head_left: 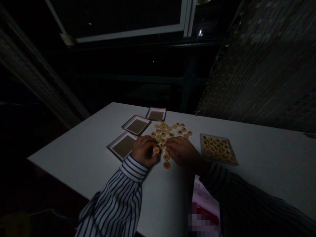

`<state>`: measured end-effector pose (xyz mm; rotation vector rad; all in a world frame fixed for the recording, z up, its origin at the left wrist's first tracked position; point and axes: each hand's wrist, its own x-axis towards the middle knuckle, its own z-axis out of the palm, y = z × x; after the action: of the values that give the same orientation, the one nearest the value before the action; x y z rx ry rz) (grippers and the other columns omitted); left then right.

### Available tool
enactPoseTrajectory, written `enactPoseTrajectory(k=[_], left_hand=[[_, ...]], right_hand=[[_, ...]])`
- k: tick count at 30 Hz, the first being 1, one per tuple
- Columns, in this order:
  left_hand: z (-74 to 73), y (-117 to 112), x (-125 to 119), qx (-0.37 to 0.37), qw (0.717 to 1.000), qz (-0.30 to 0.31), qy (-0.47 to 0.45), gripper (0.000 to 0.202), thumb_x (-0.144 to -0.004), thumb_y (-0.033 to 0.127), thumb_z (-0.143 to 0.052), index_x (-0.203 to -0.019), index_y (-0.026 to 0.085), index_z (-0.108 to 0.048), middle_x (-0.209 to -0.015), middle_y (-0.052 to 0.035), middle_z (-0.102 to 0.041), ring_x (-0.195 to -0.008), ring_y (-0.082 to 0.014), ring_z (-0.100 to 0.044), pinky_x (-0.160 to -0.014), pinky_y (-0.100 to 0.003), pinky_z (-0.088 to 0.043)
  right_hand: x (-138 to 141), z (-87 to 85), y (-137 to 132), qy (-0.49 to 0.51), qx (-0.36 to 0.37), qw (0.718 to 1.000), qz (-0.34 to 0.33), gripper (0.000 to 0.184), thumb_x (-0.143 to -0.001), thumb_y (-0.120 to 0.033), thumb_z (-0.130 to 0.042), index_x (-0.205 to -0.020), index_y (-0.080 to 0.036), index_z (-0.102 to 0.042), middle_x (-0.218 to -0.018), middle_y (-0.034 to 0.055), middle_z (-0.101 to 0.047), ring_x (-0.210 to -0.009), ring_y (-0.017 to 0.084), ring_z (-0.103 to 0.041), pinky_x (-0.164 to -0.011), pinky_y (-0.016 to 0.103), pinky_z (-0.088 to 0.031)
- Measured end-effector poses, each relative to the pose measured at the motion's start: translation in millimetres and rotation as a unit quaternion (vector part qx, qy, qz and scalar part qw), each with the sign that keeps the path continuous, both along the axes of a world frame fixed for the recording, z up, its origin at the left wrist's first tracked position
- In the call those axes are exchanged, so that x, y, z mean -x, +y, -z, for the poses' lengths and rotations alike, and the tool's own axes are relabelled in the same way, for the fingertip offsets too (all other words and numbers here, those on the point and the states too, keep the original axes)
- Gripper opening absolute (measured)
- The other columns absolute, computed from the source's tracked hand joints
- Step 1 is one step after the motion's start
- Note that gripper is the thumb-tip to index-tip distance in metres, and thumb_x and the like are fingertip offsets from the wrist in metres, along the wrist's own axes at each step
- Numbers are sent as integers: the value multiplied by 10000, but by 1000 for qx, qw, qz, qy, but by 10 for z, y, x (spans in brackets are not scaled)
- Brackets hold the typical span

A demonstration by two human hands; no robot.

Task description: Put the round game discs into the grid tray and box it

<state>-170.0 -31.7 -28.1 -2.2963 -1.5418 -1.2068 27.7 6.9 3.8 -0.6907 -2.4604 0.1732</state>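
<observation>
Several round wooden game pieces with red and black characters lie scattered on a white table. My left hand is curled, pinching one round piece between thumb and fingers. My right hand rests palm down beside it, fingers bent over the pieces nearest me; what lies under them is hidden. Two more loose pieces sit between my hands. Both sleeves are striped.
Three shallow white-rimmed box trays lie left and behind the pile. A clear box packed with pieces sits to the right. A pink-and-white card lies near the front edge. The surroundings are dark.
</observation>
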Motion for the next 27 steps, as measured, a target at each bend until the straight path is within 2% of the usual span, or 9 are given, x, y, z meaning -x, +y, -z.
enactPoseTrajectory(k=[8,14,19,27], left_hand=[[-13,2,-19,-5,1000,4,-9,198,-592,272,-607,-779,207,-595,-927,-51,-660,-949,-231,-563,-879,-423,-416],[-26,-3,-43,-13,999,30,-23,199,-588,235,-621,-782,201,-595,-915,-51,-656,-950,-227,-554,-872,-407,-425],[-96,9,-129,-14,998,51,-39,184,-595,213,-625,-774,197,-585,-892,-49,-658,-906,-217,-569,-849,-400,-441],[-259,11,-312,2,998,52,-40,163,-640,184,-600,-801,192,-577,-880,-45,-655,-931,-209,-563,-888,-394,-424]], right_hand=[[-148,-268,14,22,-13,1000,8,214,-860,-218,-444,-981,-159,-610,-1011,78,-635,-940,191,-531,-848,364,-383],[-391,-465,64,42,-29,997,56,227,-847,-246,-464,-1002,-166,-608,-1024,83,-633,-970,203,-532,-850,371,-404],[-549,-546,100,45,-22,995,92,237,-838,-246,-461,-1001,-166,-614,-1016,80,-640,-968,208,-544,-847,369,-421],[-691,-613,154,1,0,995,100,267,-844,-269,-447,-1016,-160,-619,-1038,69,-643,-963,208,-550,-860,366,-412]])
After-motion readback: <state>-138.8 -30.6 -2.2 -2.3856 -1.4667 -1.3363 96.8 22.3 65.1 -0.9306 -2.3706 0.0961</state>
